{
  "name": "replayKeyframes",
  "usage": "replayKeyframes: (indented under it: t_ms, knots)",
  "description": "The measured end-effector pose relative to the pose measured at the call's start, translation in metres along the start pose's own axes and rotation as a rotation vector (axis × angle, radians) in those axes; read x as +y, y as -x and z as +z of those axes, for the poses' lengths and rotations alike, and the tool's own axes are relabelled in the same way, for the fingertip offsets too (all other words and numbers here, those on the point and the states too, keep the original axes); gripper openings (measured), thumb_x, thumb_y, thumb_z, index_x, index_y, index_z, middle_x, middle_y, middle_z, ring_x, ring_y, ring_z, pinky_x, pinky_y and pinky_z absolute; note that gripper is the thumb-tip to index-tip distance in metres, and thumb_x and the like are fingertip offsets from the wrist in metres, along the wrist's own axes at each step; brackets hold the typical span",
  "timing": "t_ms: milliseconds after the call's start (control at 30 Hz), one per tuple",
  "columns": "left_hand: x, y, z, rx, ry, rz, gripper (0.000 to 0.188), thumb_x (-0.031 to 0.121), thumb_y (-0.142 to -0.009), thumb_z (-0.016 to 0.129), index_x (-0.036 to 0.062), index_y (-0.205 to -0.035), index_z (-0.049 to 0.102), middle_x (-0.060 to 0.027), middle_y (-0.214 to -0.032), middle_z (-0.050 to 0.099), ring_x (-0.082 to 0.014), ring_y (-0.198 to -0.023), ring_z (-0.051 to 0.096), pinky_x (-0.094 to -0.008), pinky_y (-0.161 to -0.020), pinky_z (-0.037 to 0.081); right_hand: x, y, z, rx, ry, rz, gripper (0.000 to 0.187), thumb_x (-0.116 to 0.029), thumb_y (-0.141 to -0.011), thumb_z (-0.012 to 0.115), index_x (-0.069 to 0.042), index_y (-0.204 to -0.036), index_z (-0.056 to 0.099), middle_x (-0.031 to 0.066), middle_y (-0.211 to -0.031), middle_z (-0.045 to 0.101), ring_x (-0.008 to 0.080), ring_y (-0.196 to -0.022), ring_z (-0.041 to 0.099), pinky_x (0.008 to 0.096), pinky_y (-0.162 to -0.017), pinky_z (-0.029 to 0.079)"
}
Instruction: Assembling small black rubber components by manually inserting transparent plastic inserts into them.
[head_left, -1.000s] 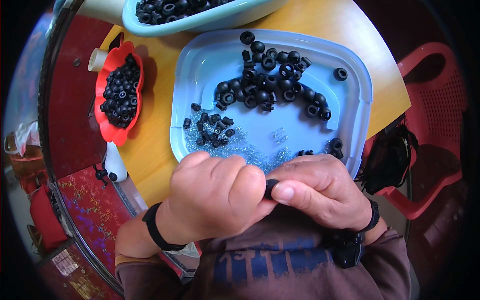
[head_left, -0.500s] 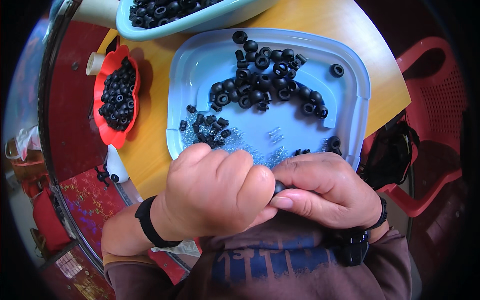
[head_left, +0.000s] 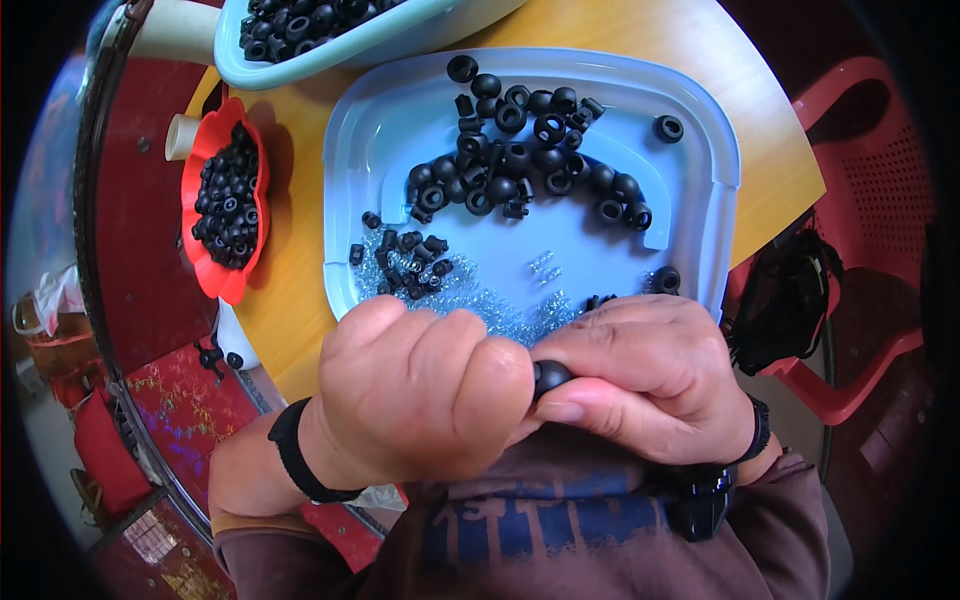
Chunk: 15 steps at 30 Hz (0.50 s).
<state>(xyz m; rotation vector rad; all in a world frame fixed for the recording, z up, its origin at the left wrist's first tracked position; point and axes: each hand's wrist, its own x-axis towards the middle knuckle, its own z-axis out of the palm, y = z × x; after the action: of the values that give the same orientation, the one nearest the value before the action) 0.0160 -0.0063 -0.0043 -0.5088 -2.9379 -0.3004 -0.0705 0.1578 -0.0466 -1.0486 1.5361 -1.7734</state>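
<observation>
Above my lap, at the near edge of the light-blue tray (head_left: 700,270), my two hands meet. My right hand (head_left: 650,385) pinches a black plastic ball (head_left: 550,376) between thumb and fingers. My left hand (head_left: 425,390) is a closed fist pressed against the ball's left side; whatever it holds is hidden. Beyond the fingers, a heap of small coil springs (head_left: 480,307) lies in the tray with small black plugs (head_left: 408,272) on its left part. Farther back in the tray are many hollow black balls (head_left: 515,157), some showing round holes.
A red scalloped dish (head_left: 190,245) full of small black parts sits at the left on the wooden table (head_left: 770,130). At the far left stands a pale-blue basin (head_left: 350,48) filled with black balls. A red plastic chair (head_left: 880,180) with a black bag (head_left: 785,300) is at the right.
More of the black ball shows between my hands now. The left fist has shifted slightly left, and the tray appears a little farther left and higher in view.
</observation>
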Motion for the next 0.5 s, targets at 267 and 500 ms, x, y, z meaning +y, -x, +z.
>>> replayKeyframes:
  t_ms: [267, 500]
  knots:
    - [-0.0027, -0.0063, -0.0051, -0.031, 0.043, 0.013, 0.040, 0.037, -0.076, 0.063, 0.0086, -0.063, 0.039, -0.0028, -0.051, 0.030, -0.0214, -0.040, 0.032, -0.0326, -0.041, 0.023, -0.0029, 0.0000, -0.0044, -0.053, -0.001, -0.006, 0.019, -0.010, -0.079, 0.063, 0.004, -0.092, 0.063, 0.0140, -0.080, 0.065, 0.0274, -0.069, 0.063, 0.0310, -0.062, 0.048]
    - [-0.0089, -0.0076, 0.0008, 0.002, 0.150, -0.014, 0.039, 0.035, -0.077, 0.062, 0.0080, -0.062, 0.038, -0.0044, -0.050, 0.031, -0.0216, -0.039, 0.032, -0.0327, -0.040, 0.023, -0.0005, 0.0032, -0.0009, 0.017, -0.207, 0.124, 0.016, -0.012, -0.089, 0.054, 0.002, -0.091, 0.063, 0.0142, -0.078, 0.063, 0.0256, -0.069, 0.061, 0.0305, -0.060, 0.047]
